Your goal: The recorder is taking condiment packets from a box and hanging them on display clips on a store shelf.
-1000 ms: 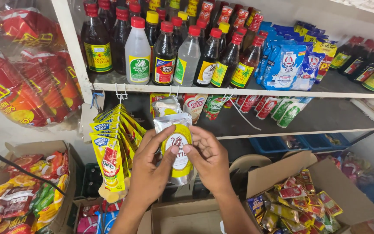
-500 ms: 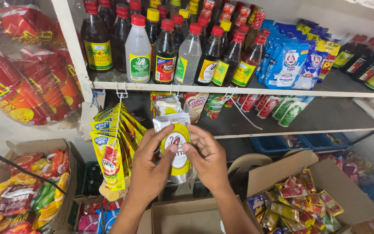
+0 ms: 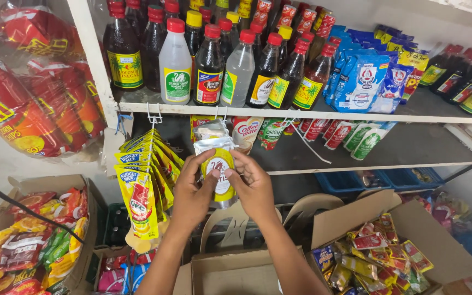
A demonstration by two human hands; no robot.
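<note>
Both hands pinch one small yellow and silver sachet [image 3: 220,170] just left of the frame's centre; the left hand [image 3: 192,194] grips its left edge with thumb and fingers closed on the packet, and the right hand [image 3: 255,188] clamps the right edge the same way, thumb in front; the sachet hangs with a few like it from a hook [image 3: 217,113] under the front lip of the white shelf [image 3: 356,116]; behind it, further sachets in silver and white dangle from the same spot.

To the left of the hands, a bunch of yellow sauce pouches [image 3: 140,186] with red fruit pictures hangs from another hook; above, in the upper middle of the frame, dark and clear bottles with red and yellow caps [image 3: 208,60] stand in rows on the shelf, with blue pouches [image 3: 359,76] beside them towards the upper right; red snack bags in clear plastic [image 3: 23,104] fill the upper left; strips of red and green sachets [image 3: 350,134] hang under the shelf to the right of centre.

Low in the frame, an open cardboard box of small mixed packets [image 3: 378,257] sits at the lower right; another open box of colourful snack packs [image 3: 28,240] sits at the lower left; a third, brown box [image 3: 236,273] lies between the forearms at the bottom edge.
</note>
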